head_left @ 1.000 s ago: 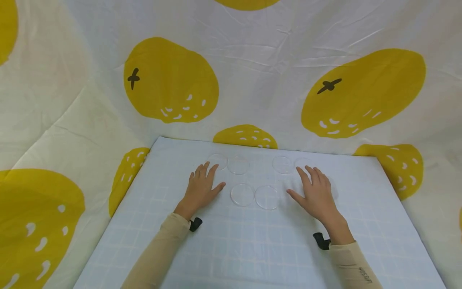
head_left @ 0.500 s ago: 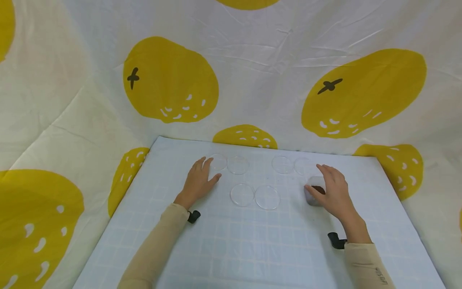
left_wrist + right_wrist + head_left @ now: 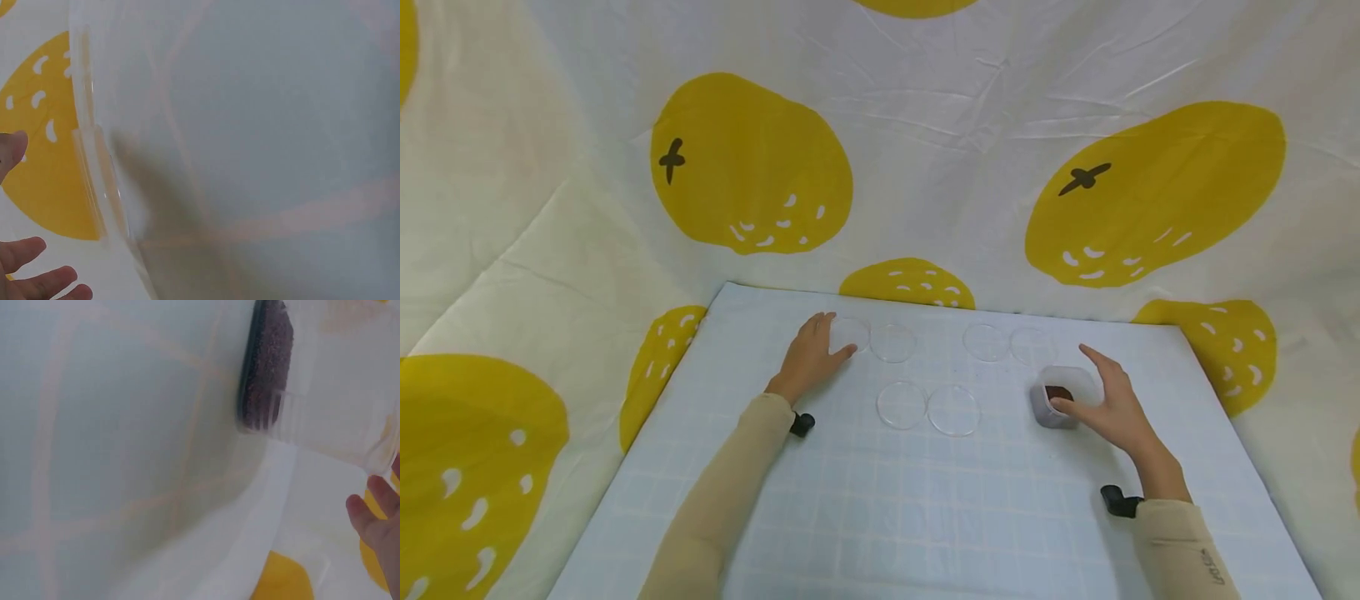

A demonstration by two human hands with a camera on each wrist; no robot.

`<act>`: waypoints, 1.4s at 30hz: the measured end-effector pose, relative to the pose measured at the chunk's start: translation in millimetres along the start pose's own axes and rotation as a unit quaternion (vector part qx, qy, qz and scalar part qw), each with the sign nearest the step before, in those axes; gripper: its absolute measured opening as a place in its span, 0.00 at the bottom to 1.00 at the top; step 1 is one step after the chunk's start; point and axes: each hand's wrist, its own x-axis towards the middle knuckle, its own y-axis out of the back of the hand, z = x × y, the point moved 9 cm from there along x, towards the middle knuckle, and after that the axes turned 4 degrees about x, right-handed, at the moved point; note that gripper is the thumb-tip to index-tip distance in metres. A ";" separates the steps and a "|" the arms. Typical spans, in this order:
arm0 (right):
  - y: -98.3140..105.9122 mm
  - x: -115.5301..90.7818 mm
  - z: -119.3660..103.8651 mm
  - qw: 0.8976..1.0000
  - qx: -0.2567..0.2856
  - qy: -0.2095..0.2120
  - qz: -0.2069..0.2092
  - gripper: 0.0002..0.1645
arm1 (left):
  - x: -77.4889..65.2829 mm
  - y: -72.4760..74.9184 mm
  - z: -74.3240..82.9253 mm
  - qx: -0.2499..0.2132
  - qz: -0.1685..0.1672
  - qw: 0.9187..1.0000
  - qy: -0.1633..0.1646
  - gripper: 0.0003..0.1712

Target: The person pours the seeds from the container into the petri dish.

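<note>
Probably light, stiff, slippery container (image 3: 1043, 410): grasp round sides; ungripped, with right hand (image 3: 1117, 413) and left hand (image 3: 807, 357) spread.

One clear tub (image 3: 1047, 410) stands on one table (image 3: 880, 517). Six clear round dishes (image 3: 902, 405) lie to the tub's left: one pair near it and slightly behind, one pair farther left, one pair farthest left and behind (three pairs in all). There are two hands: the right hand (image 3: 1116, 408) just beside the tub, the left hand (image 3: 805, 354) well to its left. Nine yellow fruit prints (image 3: 1153, 196), whole or cut off, show behind and around the tub.
</note>
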 end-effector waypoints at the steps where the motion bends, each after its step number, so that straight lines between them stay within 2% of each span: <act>1: -0.6 0.0 2.3 1.000 0.006 -0.005 -0.005 0.66 | 2.0 -1.1 -2.2 0.002 -0.004 1.000 0.004 0.49; 9: -5.6 2.7 18.0 0.997 0.052 -0.026 -0.049 0.68 | 14.5 -8.1 -17.9 0.015 -0.050 0.998 0.023 0.56; 17: -16.7 3.4 40.8 0.990 0.062 -0.076 -0.105 0.70 | 14.0 -17.3 -30.0 -0.013 -0.100 0.994 0.036 0.56; 23: -21.2 3.3 44.9 0.985 0.091 -0.074 -0.123 0.70 | 13.1 -22.7 -35.9 -0.011 -0.107 0.993 0.043 0.54; 32: -25.4 1.8 52.8 0.984 0.084 -0.081 -0.136 0.70 | 13.7 -24.4 -40.4 -0.002 -0.112 0.992 0.060 0.54; 42: -24.5 -0.3 51.5 0.979 0.094 -0.081 -0.162 0.68 | 16.5 -28.3 -42.8 0.006 -0.114 0.992 0.058 0.54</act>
